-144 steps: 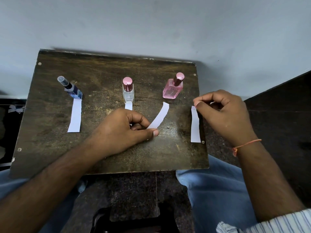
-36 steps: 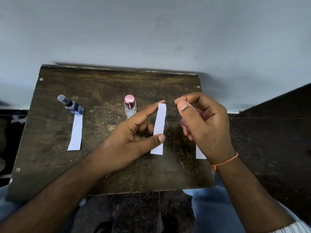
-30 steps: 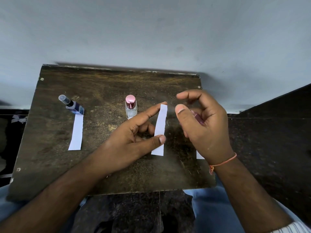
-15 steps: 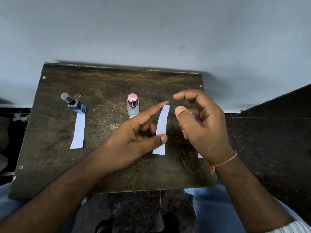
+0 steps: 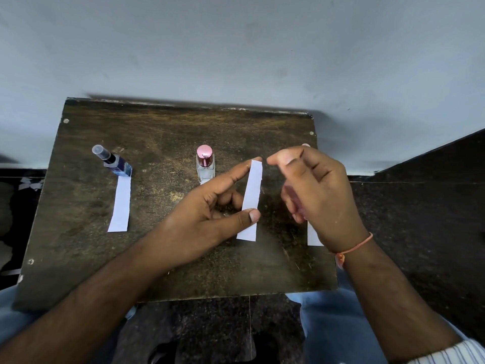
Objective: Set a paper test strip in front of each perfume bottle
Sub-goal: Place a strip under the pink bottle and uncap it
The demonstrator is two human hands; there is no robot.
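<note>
The left hand [image 5: 210, 214] holds a paper test strip [image 5: 250, 200] between forefinger tip and thumb, its long axis running away from the person, just left of the blurred right hand [image 5: 317, 198]. The right hand's fingers are curled, seemingly around the pink bottle, of which only the cap [image 5: 305, 145] peeks above them. No container holds anything visible apart from the bottles' own liquid.
</note>
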